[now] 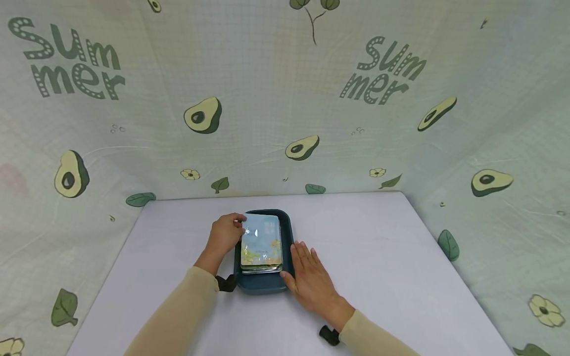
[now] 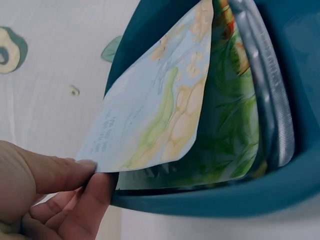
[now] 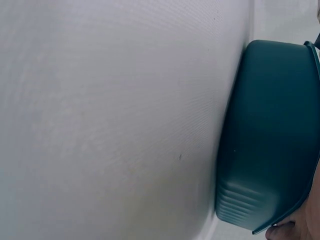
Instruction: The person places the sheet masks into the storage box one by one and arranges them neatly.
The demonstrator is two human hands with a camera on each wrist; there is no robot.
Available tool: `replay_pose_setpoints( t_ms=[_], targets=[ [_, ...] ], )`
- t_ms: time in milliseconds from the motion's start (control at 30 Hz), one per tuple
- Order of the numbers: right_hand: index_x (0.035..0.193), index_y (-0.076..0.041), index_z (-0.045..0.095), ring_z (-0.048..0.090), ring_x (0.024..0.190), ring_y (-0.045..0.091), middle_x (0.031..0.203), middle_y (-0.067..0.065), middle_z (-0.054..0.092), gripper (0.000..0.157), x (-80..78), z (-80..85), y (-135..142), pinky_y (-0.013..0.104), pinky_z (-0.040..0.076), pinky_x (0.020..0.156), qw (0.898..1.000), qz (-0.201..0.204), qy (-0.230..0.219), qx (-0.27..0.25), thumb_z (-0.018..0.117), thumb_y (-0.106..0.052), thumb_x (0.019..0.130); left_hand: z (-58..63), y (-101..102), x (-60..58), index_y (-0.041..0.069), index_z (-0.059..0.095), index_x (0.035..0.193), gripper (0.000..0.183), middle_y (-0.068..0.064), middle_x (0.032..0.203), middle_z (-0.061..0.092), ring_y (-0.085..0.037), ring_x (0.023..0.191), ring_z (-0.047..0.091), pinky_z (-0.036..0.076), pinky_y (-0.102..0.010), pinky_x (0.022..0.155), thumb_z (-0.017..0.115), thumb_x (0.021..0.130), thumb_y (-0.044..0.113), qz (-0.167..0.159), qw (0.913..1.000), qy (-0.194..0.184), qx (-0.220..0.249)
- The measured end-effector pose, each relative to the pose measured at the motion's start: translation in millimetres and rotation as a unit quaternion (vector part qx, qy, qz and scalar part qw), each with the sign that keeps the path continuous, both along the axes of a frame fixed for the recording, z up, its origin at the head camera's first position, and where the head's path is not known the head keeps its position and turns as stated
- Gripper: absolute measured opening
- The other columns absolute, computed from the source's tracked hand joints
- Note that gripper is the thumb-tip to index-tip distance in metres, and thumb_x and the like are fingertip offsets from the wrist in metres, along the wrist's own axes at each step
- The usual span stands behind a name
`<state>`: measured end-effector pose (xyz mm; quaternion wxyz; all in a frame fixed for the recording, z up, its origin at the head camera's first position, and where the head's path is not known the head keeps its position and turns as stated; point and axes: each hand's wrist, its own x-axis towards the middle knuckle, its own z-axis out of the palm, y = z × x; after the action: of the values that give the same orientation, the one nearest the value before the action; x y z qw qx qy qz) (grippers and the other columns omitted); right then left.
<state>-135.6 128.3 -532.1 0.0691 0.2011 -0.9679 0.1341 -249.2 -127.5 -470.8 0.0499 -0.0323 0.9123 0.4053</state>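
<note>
A dark blue-green tray [image 1: 261, 285] stands on the white table with a small stack of flat packets in it. On top lies a light blue packet [image 1: 261, 241] printed with yellow flowers or pods. My left hand [image 1: 224, 233] pinches its left edge between thumb and fingers; in the left wrist view that packet [image 2: 150, 115] is tilted up from the stack. Beneath it show a green leaf-printed packet [image 2: 227, 110] and a silvery packet edge [image 2: 272, 90]. My right hand [image 1: 311, 282] rests against the tray's right rim, fingers straight. The right wrist view shows the tray's outer wall [image 3: 270, 130].
The white tabletop [image 1: 378, 247] stretches to both sides of the tray. Behind it hangs a pale cloth [image 1: 258, 74] printed with avocados, leaves and lettering. Black straps [image 1: 329, 336] show at the wrists.
</note>
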Motion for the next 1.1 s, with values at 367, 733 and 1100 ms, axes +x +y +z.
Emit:
replay_pose_setpoints(
  t_ms=[367,733,1100],
  targets=[
    [0.162,0.005,0.035,0.028,0.160,0.036,0.170,0.023,0.032,0.077,-0.6,0.0,0,0.056,0.024,0.129,1.000,-0.002,-0.009,-0.007,0.041,-0.054,0.112,3.6,-1,-1.1,0.008,0.074,0.128,0.031,-0.013,0.114,0.074,-0.022,0.091,0.070,0.059,-0.033,0.075,0.070,0.097,0.005,0.005,0.9999,-0.009,-0.009],
    [0.162,0.005,0.034,0.028,0.160,0.036,0.170,0.023,0.031,0.077,0.0,-0.6,0,0.057,0.024,0.129,1.000,-0.003,-0.009,-0.011,0.040,-0.054,0.112,7.6,-1,2.2,0.007,0.070,0.134,0.036,-0.016,0.118,0.073,-0.025,0.096,0.071,0.062,-0.036,0.081,0.068,0.099,0.003,0.016,0.9995,-0.024,-0.010],
    [0.162,0.004,0.034,0.028,0.160,0.036,0.171,0.022,0.031,0.077,0.8,0.5,0,0.058,0.023,0.129,1.000,-0.003,-0.012,-0.012,0.039,-0.054,0.112,11.9,-4,12.6,0.007,0.069,0.136,0.035,-0.015,0.118,0.076,-0.030,0.103,0.072,0.060,-0.040,0.078,0.061,0.102,0.007,0.023,0.9985,0.026,-0.042]
  ],
)
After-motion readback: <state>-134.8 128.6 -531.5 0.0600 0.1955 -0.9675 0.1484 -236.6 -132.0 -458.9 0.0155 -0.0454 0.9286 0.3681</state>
